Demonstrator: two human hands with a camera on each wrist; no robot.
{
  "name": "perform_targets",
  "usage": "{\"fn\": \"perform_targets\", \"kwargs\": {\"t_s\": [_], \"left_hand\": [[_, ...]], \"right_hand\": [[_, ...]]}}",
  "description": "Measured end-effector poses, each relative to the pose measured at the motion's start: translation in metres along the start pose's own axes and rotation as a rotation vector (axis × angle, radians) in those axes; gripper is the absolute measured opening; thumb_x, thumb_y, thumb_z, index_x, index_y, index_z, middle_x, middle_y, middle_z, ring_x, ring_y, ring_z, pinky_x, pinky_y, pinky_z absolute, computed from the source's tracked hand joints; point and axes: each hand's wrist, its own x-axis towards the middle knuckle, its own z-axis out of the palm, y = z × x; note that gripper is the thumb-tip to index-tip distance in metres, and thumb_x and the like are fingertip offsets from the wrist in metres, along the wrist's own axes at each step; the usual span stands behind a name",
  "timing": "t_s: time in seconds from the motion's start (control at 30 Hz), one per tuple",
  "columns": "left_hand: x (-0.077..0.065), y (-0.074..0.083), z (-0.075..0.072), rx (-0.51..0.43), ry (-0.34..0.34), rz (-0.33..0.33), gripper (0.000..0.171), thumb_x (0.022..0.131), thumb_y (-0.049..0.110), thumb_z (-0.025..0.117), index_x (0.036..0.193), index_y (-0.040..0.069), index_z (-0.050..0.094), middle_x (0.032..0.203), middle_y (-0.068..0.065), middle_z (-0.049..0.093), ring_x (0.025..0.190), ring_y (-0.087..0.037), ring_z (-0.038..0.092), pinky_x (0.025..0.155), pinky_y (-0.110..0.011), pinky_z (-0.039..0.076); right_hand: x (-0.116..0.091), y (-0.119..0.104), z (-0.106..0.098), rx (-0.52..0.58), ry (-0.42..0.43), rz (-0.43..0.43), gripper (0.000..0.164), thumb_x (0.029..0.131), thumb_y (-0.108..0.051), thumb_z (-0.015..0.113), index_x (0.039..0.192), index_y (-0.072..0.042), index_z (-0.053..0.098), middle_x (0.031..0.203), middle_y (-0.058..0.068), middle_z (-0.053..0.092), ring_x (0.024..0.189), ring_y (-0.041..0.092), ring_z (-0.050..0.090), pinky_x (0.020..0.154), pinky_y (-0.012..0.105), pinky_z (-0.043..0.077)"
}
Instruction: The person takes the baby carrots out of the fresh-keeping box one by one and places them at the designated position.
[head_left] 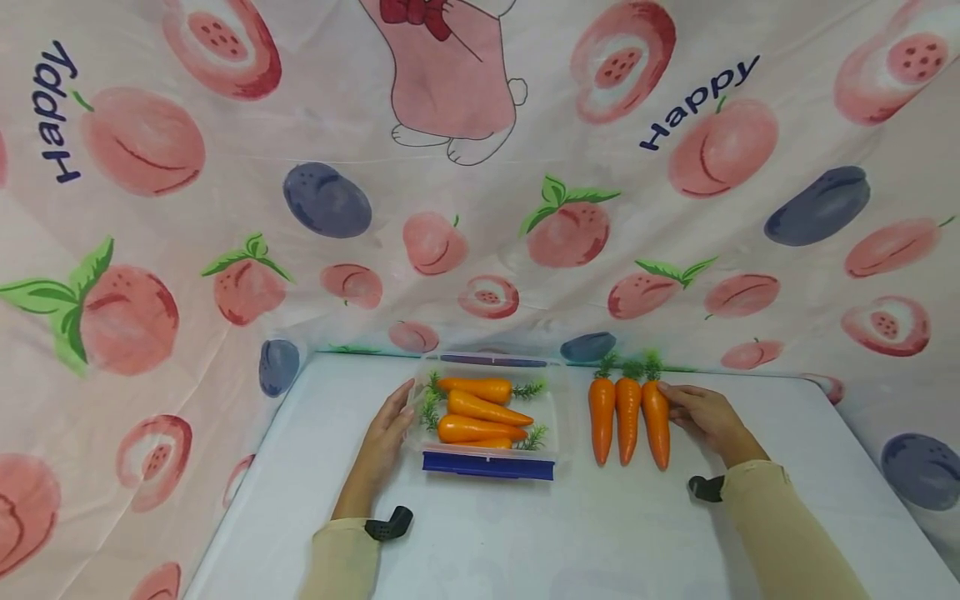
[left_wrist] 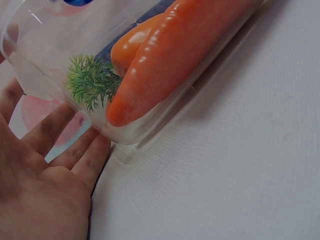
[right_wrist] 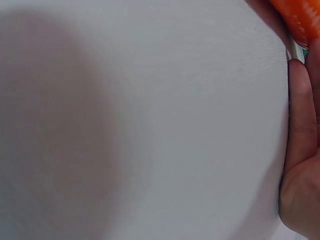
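Observation:
My left hand (head_left: 386,429) rests against the left wall of a clear plastic box (head_left: 558,408), its fingers fairly straight. The left wrist view shows the fingertips touching the box's corner. Inside lie several orange carrots (head_left: 480,429) with green tufts, some pointing left and some right. To the right of the box, three carrots stand side by side in a row on the table, tufts away from me: a left one (head_left: 602,421), a middle one (head_left: 627,421) and a right one (head_left: 656,425). My right hand (head_left: 708,417) touches the upper right side of the right carrot with extended fingertips.
Blue clasps run along the box's near side (head_left: 487,466) and far side. The white table (head_left: 525,542) meets a fruit-printed cloth (head_left: 480,183) at the back and sides. Each wrist carries a small black camera, such as the left camera (head_left: 390,523).

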Motion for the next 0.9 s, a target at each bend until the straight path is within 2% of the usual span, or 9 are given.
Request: {"fn": "perform_targets", "kwargs": {"t_s": [0.33, 0.6, 0.9], "left_hand": [[-0.0001, 0.0000, 0.0005, -0.029, -0.010, 0.007, 0.052, 0.108, 0.023, 0.047, 0.159, 0.019, 0.036, 0.168, -0.014, 0.028, 0.156, -0.035, 0.024, 0.125, -0.060, 0.019], [-0.0007, 0.0009, 0.0010, -0.007, -0.002, 0.005, 0.052, 0.108, 0.025, 0.048, 0.159, 0.020, 0.036, 0.168, -0.013, 0.029, 0.156, -0.034, 0.025, 0.125, -0.058, 0.021], [-0.0003, 0.0005, 0.0013, 0.007, 0.010, -0.004, 0.052, 0.108, 0.025, 0.047, 0.159, 0.020, 0.036, 0.168, -0.013, 0.029, 0.156, -0.035, 0.025, 0.125, -0.059, 0.021]], "right_hand": [[-0.0043, 0.0022, -0.0008, 0.000, 0.007, -0.028, 0.090, 0.089, -0.058, 0.070, 0.148, 0.005, 0.044, 0.091, -0.012, 0.065, 0.081, 0.005, 0.065, 0.077, 0.018, 0.059], [-0.0068, 0.0016, -0.0001, 0.004, -0.011, -0.038, 0.082, 0.092, -0.054, 0.071, 0.144, 0.005, 0.048, 0.089, -0.013, 0.067, 0.081, 0.005, 0.066, 0.076, 0.018, 0.058], [-0.0086, 0.0009, -0.0005, 0.007, -0.017, -0.022, 0.084, 0.090, -0.056, 0.071, 0.145, 0.003, 0.049, 0.092, -0.013, 0.065, 0.083, 0.006, 0.064, 0.077, 0.018, 0.058]]}}
